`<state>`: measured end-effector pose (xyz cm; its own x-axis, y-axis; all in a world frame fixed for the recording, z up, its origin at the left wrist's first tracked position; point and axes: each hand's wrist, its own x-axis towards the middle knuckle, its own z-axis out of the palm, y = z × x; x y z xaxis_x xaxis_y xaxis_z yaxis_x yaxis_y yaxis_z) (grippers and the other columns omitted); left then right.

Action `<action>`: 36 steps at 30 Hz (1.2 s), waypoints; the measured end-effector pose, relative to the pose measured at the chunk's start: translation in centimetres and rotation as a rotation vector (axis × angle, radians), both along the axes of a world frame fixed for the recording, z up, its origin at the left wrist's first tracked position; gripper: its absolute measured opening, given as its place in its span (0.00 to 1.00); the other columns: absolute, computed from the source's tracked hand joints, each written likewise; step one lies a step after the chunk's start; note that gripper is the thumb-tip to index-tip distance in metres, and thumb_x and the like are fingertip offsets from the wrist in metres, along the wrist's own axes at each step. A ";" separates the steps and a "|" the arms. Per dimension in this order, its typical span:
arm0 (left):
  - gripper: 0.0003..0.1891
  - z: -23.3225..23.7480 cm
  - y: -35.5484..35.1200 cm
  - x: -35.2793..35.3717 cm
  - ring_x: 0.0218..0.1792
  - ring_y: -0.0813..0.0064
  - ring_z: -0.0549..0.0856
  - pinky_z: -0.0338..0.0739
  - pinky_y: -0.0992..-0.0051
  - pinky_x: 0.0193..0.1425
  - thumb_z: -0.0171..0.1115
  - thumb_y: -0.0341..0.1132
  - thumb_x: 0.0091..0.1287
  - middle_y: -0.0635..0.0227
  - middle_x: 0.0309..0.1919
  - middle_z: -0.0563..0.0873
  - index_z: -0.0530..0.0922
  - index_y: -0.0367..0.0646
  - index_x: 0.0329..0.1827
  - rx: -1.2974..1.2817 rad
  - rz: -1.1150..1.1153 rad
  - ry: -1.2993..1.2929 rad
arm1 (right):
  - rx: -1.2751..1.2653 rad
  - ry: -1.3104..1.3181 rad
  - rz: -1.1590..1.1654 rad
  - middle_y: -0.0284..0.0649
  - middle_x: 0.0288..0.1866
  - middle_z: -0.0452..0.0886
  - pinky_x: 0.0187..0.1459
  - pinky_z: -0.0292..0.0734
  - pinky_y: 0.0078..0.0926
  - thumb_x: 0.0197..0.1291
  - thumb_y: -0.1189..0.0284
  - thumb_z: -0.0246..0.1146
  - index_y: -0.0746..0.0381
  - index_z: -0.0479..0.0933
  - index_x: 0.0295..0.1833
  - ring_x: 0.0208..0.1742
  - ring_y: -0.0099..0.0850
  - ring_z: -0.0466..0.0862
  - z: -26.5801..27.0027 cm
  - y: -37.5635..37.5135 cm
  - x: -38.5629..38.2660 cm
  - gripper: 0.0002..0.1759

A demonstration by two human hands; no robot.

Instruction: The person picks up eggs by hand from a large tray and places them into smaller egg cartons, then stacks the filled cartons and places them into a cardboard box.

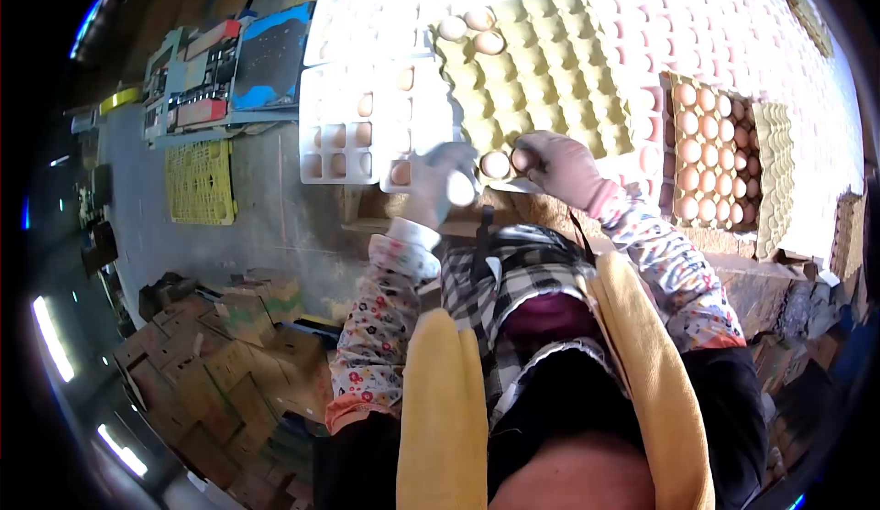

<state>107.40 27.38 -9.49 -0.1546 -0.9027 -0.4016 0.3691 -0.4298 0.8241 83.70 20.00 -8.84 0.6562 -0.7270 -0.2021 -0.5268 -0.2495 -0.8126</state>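
Observation:
My left hand (438, 178), in a pale glove, is closed around a whitish egg (460, 188) at the near edge of a yellow-green pulp egg tray (559, 75). My right hand (564, 167), in a pinkish glove, pinches a brown egg (523, 156) over the tray's near row. Between the two hands a brown egg (495, 164) sits in a cup of that tray. Three more eggs (478, 30) lie in the tray's far left corner; the other cups show nothing in them.
White plastic trays (353, 134) with a few eggs lie to the left. A full tray of brown eggs (708, 154) stands at the right. Further trays of eggs fill the back. Cardboard boxes (229, 336) and a yellow crate (199, 181) are on the floor at the left.

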 end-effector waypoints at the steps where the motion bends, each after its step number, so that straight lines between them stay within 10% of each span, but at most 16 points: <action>1: 0.19 1.2 0.0 -2.0 0.45 0.66 0.85 0.81 0.68 0.48 0.69 0.37 0.61 0.59 0.40 0.84 0.79 0.42 0.54 0.021 -0.101 -0.528 | 0.267 -0.101 -0.068 0.44 0.47 0.85 0.48 0.82 0.29 0.60 0.64 0.65 0.64 0.76 0.60 0.45 0.36 0.86 -0.1 -0.9 -0.4 0.24; 3: 0.31 2.2 0.0 -5.1 0.49 0.55 0.84 0.77 0.62 0.56 0.73 0.42 0.56 0.47 0.45 0.83 0.74 0.44 0.63 -0.107 -0.380 -1.400 | 0.558 -0.461 -0.187 0.47 0.47 0.84 0.38 0.84 0.26 0.67 0.65 0.59 0.66 0.74 0.59 0.40 0.34 0.87 -1.4 -1.4 -1.9 0.21; 5: 0.32 1.0 0.1 -4.8 0.49 0.54 0.84 0.77 0.63 0.56 0.73 0.41 0.57 0.46 0.49 0.81 0.72 0.42 0.64 -0.186 -0.370 -1.438 | 0.447 -0.496 -0.117 0.46 0.47 0.83 0.36 0.84 0.27 0.69 0.65 0.56 0.66 0.71 0.59 0.39 0.32 0.86 -2.1 -1.3 -2.7 0.19; 9: 0.29 2.0 2.9 -1.3 0.46 0.59 0.84 0.78 0.64 0.54 0.71 0.39 0.60 0.50 0.53 0.78 0.71 0.39 0.62 -0.102 0.018 -0.905 | 0.133 -0.387 0.015 0.43 0.51 0.80 0.43 0.85 0.28 0.70 0.70 0.55 0.67 0.68 0.61 0.45 0.30 0.85 -1.1 -0.5 -2.1 0.19; 10: 0.29 0.3 3.6 -0.3 0.47 0.59 0.83 0.78 0.63 0.54 0.71 0.40 0.59 0.51 0.52 0.78 0.72 0.39 0.62 -0.073 0.257 -0.773 | 0.824 -0.582 -0.422 0.42 0.50 0.81 0.45 0.84 0.25 0.66 0.71 0.60 0.68 0.71 0.60 0.45 0.28 0.84 -2.0 -0.7 -0.5 0.19; 11: 0.30 -0.2 3.8 0.6 0.49 0.59 0.83 0.78 0.62 0.54 0.72 0.41 0.59 0.52 0.52 0.78 0.72 0.39 0.62 -0.041 0.486 -0.631 | 0.676 -0.558 -0.319 0.42 0.48 0.82 0.43 0.83 0.23 0.65 0.71 0.61 0.69 0.73 0.58 0.44 0.27 0.84 -0.6 -1.0 1.7 0.19; 13: 0.22 -0.2 2.3 2.4 0.44 0.59 0.80 0.77 0.62 0.51 0.71 0.37 0.57 0.56 0.44 0.79 0.75 0.40 0.52 -0.120 0.318 -1.383 | 0.581 -0.472 -0.238 0.41 0.45 0.84 0.41 0.81 0.21 0.64 0.70 0.63 0.71 0.76 0.54 0.41 0.27 0.84 0.6 -2.2 6.1 0.17; 16: 0.26 -2.7 -0.9 4.5 0.51 0.54 0.78 0.74 0.60 0.54 0.71 0.43 0.55 0.50 0.47 0.79 0.76 0.35 0.52 -0.102 -0.258 -1.720 | 0.035 -0.001 -0.015 0.47 0.44 0.83 0.47 0.80 0.31 0.55 0.67 0.66 0.66 0.76 0.56 0.43 0.35 0.84 1.9 -3.4 13.4 0.23; 20: 0.25 -2.2 -0.1 4.2 0.53 0.44 0.75 0.73 0.56 0.55 0.67 0.37 0.54 0.44 0.51 0.75 0.73 0.33 0.52 -0.280 0.074 -1.384 | -0.242 0.638 0.400 0.48 0.48 0.80 0.49 0.78 0.40 0.55 0.63 0.60 0.58 0.79 0.53 0.47 0.45 0.83 -0.9 -6.7 20.7 0.20; 27: 0.24 -5.1 2.2 4.3 0.58 0.53 0.74 0.66 0.52 0.61 0.59 0.43 0.63 0.52 0.59 0.75 0.74 0.42 0.61 -0.528 -0.168 -1.321 | -0.679 0.226 0.305 0.43 0.58 0.75 0.67 0.61 0.45 0.54 0.67 0.64 0.58 0.78 0.53 0.60 0.44 0.73 -4.5 -9.6 21.9 0.19; 31: 0.26 -2.7 -0.7 6.5 0.55 0.50 0.77 0.70 0.51 0.60 0.64 0.36 0.60 0.47 0.56 0.76 0.73 0.34 0.61 -0.515 -0.051 -1.065 | -0.671 -0.089 -0.137 0.49 0.61 0.73 0.64 0.65 0.47 0.58 0.61 0.63 0.60 0.73 0.60 0.63 0.50 0.71 1.1 -10.0 15.2 0.26; 35: 0.38 -2.3 -4.7 5.2 0.69 0.43 0.65 0.60 0.58 0.74 0.61 0.42 0.67 0.40 0.69 0.65 0.56 0.31 0.74 -0.215 -0.050 -0.870 | -0.768 0.473 -0.828 0.49 0.51 0.78 0.53 0.72 0.45 0.56 0.62 0.65 0.63 0.75 0.57 0.53 0.48 0.77 -2.6 -11.3 1.0 0.25; 36: 0.45 -1.2 -5.6 4.3 0.73 0.43 0.60 0.55 0.59 0.76 0.61 0.48 0.68 0.38 0.73 0.58 0.47 0.29 0.76 -0.056 -0.184 -0.945 | -0.150 0.515 -0.779 0.47 0.36 0.82 0.41 0.77 0.42 0.56 0.57 0.67 0.65 0.76 0.54 0.39 0.46 0.82 -0.4 -11.7 -0.9 0.26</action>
